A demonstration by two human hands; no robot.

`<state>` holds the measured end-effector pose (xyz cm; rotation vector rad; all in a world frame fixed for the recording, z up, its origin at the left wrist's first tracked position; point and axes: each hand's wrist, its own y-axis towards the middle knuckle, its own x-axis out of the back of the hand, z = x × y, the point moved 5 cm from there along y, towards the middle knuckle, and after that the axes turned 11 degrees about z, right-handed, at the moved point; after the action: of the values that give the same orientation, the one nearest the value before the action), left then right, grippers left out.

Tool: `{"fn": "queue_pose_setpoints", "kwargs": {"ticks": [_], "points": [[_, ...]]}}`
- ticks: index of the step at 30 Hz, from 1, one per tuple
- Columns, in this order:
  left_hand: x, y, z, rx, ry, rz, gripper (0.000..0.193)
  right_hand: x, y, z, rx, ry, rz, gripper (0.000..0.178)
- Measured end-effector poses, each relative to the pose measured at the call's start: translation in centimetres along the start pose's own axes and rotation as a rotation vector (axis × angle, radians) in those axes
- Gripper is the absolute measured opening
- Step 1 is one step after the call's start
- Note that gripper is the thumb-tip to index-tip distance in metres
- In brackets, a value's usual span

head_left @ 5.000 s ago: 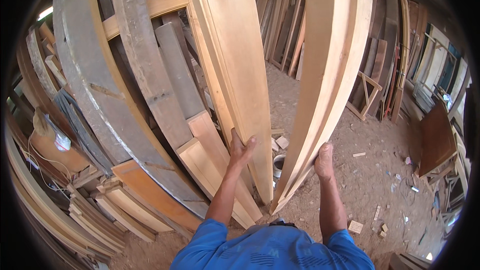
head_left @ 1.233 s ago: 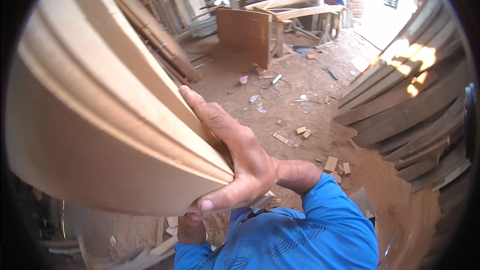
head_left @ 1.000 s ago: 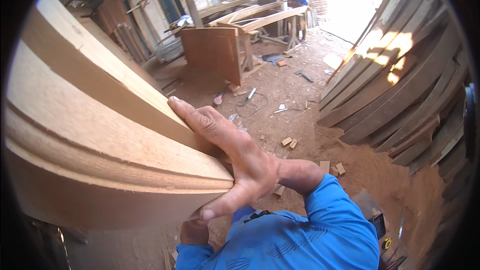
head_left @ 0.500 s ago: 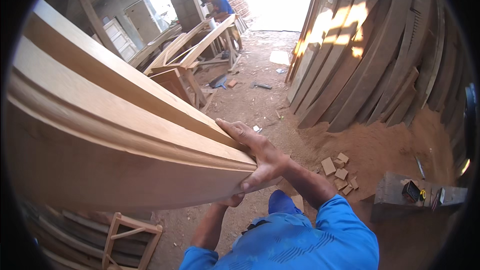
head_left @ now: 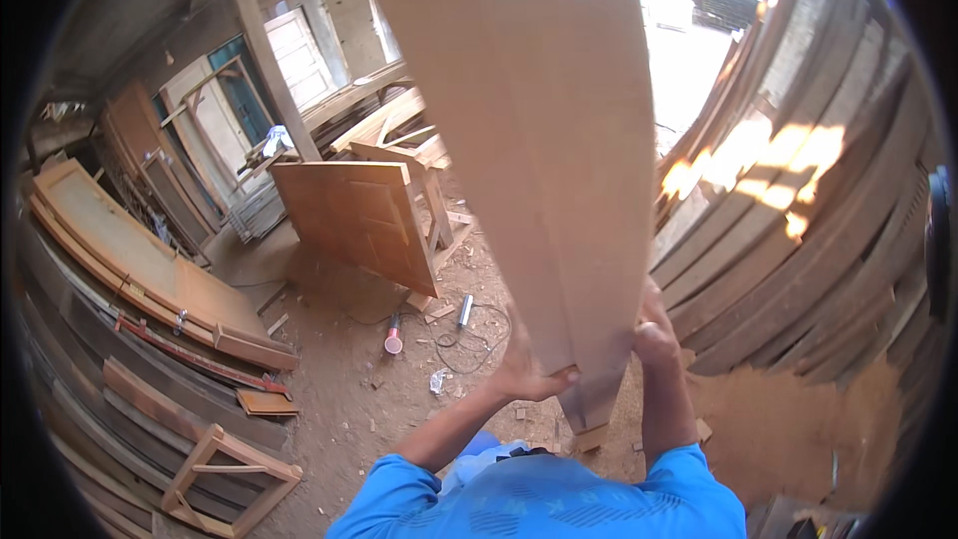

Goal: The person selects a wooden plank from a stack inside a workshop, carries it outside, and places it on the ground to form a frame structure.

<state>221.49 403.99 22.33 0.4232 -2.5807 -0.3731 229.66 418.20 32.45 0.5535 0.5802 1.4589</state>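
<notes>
A long, wide, pale wooden board (head_left: pixel 554 130) fills the middle of the view and stretches away from me, its broad flat face showing. Close to its near end, my left hand (head_left: pixel 527 371) grips the left edge, thumb lying on the face and fingers mostly behind the wood. On the opposite edge my right hand (head_left: pixel 654 332) is closed around the board, its fingers partly hidden. The narrow near end of the board hangs just in front of my chest. The board's far end runs out of the top of the view.
A brown panelled door (head_left: pixel 349 225) leans on its side by a wooden trestle. Power tools, one with a red rim (head_left: pixel 393 337), and a cable (head_left: pixel 469 344) lie on the ground. Timber planks (head_left: pixel 778 269) lean at the right; doors (head_left: pixel 150 250) and a small wooden frame (head_left: pixel 232 479) rest left.
The board has swung from the left to straight ahead and turned, showing its flat face instead of moulded edges. My hands have shifted to opposite edges. The view has turned left.
</notes>
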Motion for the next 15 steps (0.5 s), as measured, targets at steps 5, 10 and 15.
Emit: {"fn": "queue_pose_setpoints", "kwargs": {"ticks": [5, 10, 15], "points": [[2.7, 6.3, 4.5, -0.051, -0.044, 0.102, 0.116, 9.5, -2.2, -11.2, -0.137, 0.256, -0.03, 0.098], [6.5, 13.9, 6.2, -0.296, -0.166, 0.02, 0.116, 12.0, -5.7, -20.6, -0.414, 0.315, -0.252, 0.096], [11.4, 20.2, 11.2, -0.369, -0.04, 0.083, 0.113, 13.0, -8.0, -27.3, -0.64, 0.341, -0.476, 0.095]]}}
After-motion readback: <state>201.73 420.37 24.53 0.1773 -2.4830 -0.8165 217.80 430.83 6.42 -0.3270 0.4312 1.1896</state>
